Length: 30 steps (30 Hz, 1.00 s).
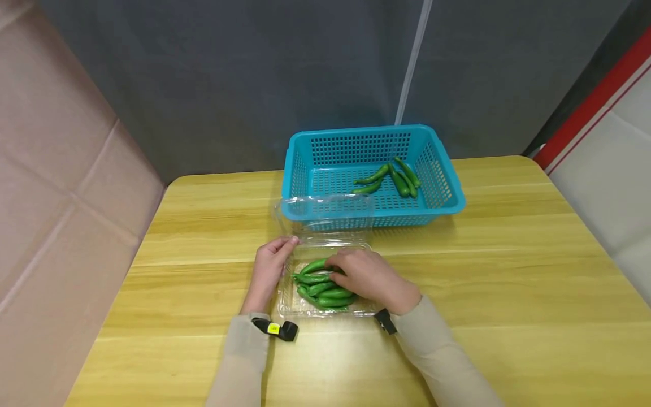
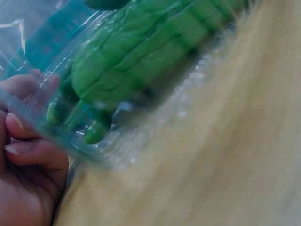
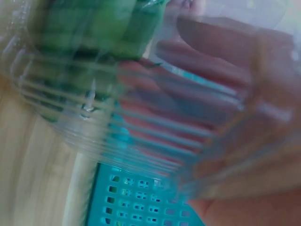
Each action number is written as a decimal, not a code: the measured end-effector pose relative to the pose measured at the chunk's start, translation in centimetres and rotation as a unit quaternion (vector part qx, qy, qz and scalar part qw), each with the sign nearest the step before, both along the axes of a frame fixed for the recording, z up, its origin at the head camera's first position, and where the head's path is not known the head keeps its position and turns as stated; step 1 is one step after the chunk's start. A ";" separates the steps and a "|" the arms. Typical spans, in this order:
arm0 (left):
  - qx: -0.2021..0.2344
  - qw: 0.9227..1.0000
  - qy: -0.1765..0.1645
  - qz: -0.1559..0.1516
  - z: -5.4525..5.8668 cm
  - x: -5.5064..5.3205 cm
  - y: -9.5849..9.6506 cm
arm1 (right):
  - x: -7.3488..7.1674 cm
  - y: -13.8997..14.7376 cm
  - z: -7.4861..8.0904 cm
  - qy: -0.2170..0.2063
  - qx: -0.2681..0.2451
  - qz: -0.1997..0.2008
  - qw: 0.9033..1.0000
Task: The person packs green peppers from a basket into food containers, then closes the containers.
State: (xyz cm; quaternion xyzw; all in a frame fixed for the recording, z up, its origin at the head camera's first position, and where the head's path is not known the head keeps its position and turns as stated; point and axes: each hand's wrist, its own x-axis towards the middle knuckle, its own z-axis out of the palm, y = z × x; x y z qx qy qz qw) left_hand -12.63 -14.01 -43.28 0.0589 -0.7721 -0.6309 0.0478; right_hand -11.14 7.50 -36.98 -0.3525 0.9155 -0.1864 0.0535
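Observation:
A clear plastic clamshell box [image 1: 286, 308] stands with its lid raised at the back, holding several green chili peppers [image 1: 333, 302] laid side by side. My left hand [image 1: 268, 270] grips the box's left side near the hinge, thumb on top; its curled fingers [image 2: 35, 153] show against the wall in the left wrist view. Inside the box, my right hand [image 1: 373, 278] holds the right end of the rearmost green chili pepper [image 1: 312, 265]. Through the plastic in the right wrist view, the right fingers [image 3: 155, 99] appear blurred beside the peppers [image 3: 94, 28].
Behind the box stands a blue perforated basket [image 1: 450, 192] with several green chili peppers [image 1: 399, 181] in its right half. The raised lid [image 1: 325, 209] overlaps the basket's front edge in the head view. Beneath everything is a wooden table [image 1: 534, 282], with a dark grey curtain [image 1: 254, 73] behind.

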 end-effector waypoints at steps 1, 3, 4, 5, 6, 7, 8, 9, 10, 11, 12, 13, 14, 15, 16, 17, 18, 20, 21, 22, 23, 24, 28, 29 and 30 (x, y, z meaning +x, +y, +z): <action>0.000 1.000 0.000 0.000 0.0 0.0 0.0 | 0.0 0.0 0.0 0.000 -0.001 0.002 1.000; 0.002 1.000 -0.002 0.000 0.0 0.0 0.0 | 0.0 0.1 0.1 0.000 -0.005 0.003 1.000; 0.004 1.000 -0.003 -0.001 0.0 0.0 0.0 | 0.0 0.2 0.2 0.002 -0.008 0.005 1.000; 0.004 1.000 -0.006 -0.001 0.0 0.1 0.0 | 0.1 0.2 0.3 0.003 -0.010 0.006 1.000; 0.005 1.000 -0.009 -0.002 0.1 0.1 0.0 | 0.1 0.2 0.3 0.006 -0.013 0.008 1.000; 0.007 1.000 -0.010 -0.004 0.2 0.2 0.0 | 0.1 0.3 0.4 0.010 -0.014 0.009 1.000; 0.009 1.000 -0.012 -0.006 0.2 0.2 0.0 | 0.1 0.3 0.5 0.013 -0.015 0.009 1.000; 0.010 1.000 -0.015 -0.007 0.3 0.2 0.0 | 0.1 0.4 0.7 0.014 -0.018 0.010 1.000; 0.013 1.000 -0.018 -0.010 0.4 0.2 0.0 | 0.1 0.4 0.8 0.016 -0.020 0.010 1.000; 0.014 1.000 -0.022 -0.013 0.6 0.3 0.0 | 0.1 0.5 0.9 0.016 -0.022 0.010 1.000; 0.019 0.999 -0.026 -0.015 0.8 0.3 0.0 | 0.2 0.5 1.1 0.015 -0.022 0.008 1.000; 0.022 0.999 -0.028 -0.018 1.0 0.4 0.0 | 0.2 0.6 1.3 0.014 -0.023 0.006 1.000; 0.026 0.999 -0.030 -0.020 1.3 0.5 0.1 | 0.2 0.7 1.4 0.014 -0.026 0.005 1.000; 0.029 0.999 -0.031 -0.023 1.6 0.6 0.2 | 0.2 0.8 1.6 0.013 -0.029 0.004 0.999; 0.032 0.999 -0.031 -0.025 1.9 0.7 0.2 | 0.3 0.9 1.8 0.014 -0.029 0.003 0.999; 0.033 0.999 -0.030 -0.027 2.2 0.7 0.3 | 0.3 1.1 1.9 0.015 -0.031 0.003 0.999; 0.035 0.999 -0.028 -0.029 2.3 0.8 0.4 | 0.3 1.2 2.1 0.018 -0.033 0.002 0.999; 0.035 0.999 -0.028 -0.028 2.3 0.8 0.4 | 0.3 1.5 2.3 0.022 -0.034 0.000 0.999; 0.033 0.999 -0.028 -0.027 2.1 0.7 0.3 | 0.3 1.6 2.4 0.022 -0.035 -0.002 0.999; 0.031 0.999 -0.028 -0.025 1.8 0.6 0.3 | 0.3 1.7 2.6 0.021 -0.036 -0.006 0.999; 0.029 0.999 -0.028 -0.022 1.5 0.5 0.2 | 0.3 1.9 2.7 0.021 -0.038 -0.009 0.999; 0.026 0.999 -0.026 -0.020 1.2 0.4 0.1 | 0.2 2.0 2.8 0.019 -0.040 -0.014 0.999; 0.017 1.000 -0.015 -0.009 0.4 0.2 0.0 | 0.0 2.6 3.3 0.023 -0.054 -0.024 0.998; 0.017 1.000 -0.011 -0.008 0.3 0.2 0.0 | -0.1 2.8 3.4 0.029 -0.060 -0.024 0.998; 0.017 1.000 -0.009 -0.008 0.2 0.1 0.0 | -0.2 3.0 3.4 0.035 -0.063 -0.026 0.997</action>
